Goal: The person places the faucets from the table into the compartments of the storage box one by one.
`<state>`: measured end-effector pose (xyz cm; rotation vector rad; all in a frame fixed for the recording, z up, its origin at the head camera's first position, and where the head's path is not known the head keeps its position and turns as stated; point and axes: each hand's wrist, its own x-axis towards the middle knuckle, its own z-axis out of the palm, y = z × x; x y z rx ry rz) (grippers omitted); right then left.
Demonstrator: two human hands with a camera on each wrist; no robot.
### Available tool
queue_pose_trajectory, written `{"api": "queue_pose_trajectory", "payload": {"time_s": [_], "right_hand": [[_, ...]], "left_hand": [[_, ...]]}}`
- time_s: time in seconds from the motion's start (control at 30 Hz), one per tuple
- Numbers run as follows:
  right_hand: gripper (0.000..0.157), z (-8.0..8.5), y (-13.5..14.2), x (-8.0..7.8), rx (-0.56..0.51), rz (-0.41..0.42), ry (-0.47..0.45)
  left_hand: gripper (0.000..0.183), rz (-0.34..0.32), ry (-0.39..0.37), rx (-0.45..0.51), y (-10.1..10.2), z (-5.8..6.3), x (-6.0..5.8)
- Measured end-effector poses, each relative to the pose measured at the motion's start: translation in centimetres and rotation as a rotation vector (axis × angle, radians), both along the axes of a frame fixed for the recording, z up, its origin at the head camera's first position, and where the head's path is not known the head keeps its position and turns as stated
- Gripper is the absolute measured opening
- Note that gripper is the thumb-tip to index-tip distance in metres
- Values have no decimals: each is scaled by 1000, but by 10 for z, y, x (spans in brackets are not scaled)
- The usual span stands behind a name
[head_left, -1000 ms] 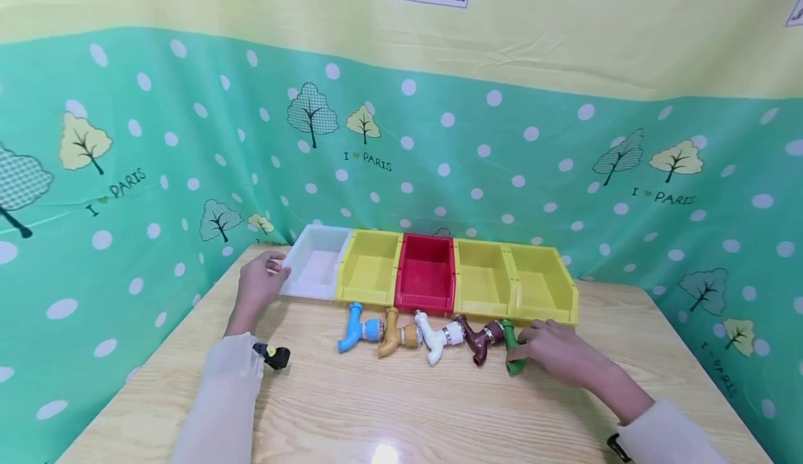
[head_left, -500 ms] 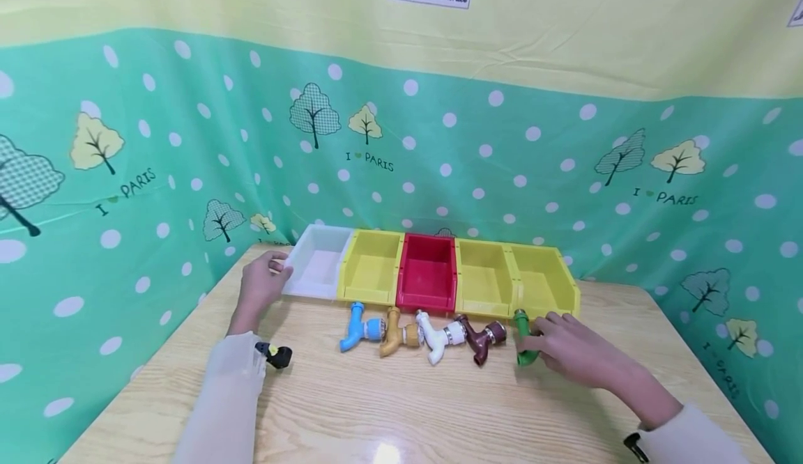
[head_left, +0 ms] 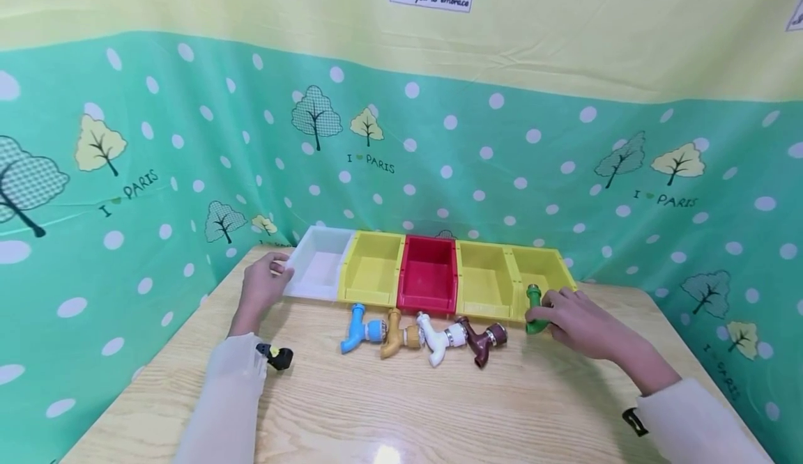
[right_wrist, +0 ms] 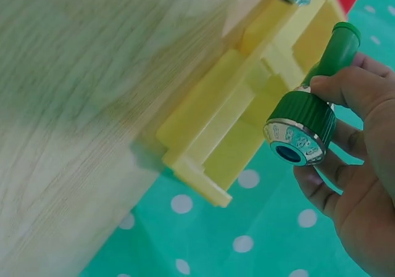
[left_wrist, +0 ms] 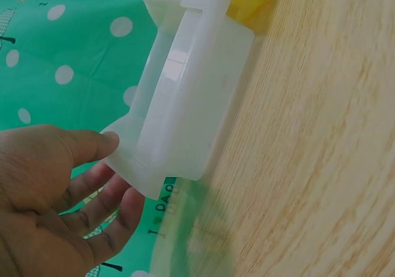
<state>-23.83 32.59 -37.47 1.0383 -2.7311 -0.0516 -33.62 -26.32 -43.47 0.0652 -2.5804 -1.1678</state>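
Observation:
My right hand holds a green plastic tap in front of the rightmost yellow bin. In the right wrist view, the thumb lies across the tap's neck, and its ribbed green knob with a silver end ring points toward the camera. At the far left, my left hand pinches the side rim of a white translucent bin, thumb over the edge and fingers outside. Lying before the bins are a blue tap, a tan tap, a white tap and a maroon tap.
The bins stand in one row along the back of the wooden table. Between the white and rightmost bins are a yellow bin, a red bin and another yellow bin. A patterned green and yellow curtain hangs close behind.
My right hand has lifted the green tap from the right end of the tap row and moved it right and toward the rightmost yellow bin. The left hand stays on the white bin.

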Motion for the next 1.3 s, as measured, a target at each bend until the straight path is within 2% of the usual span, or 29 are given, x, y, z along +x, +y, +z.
{"api": "queue_pose_trajectory", "payload": {"time_s": [0.17, 0.33, 0.57, 0.83, 1.3], "right_hand": [[41, -4, 5, -17, 0, -31, 8], [36, -7, 5, -30, 4, -77, -24], [36, -14, 11, -48, -31, -95, -50], [36, -15, 15, -60, -43, -157, -62], [37, -31, 16, -85, -38, -198, -139]], "left_hand": [[37, -1, -2, 0, 0, -1, 0], [37, 2, -12, 7, 0, -1, 0], [37, -8, -3, 6, -1, -3, -1], [36, -5, 5, 7, -2, -4, -3], [36, -8, 0, 20, -2, -2, 0]]}}
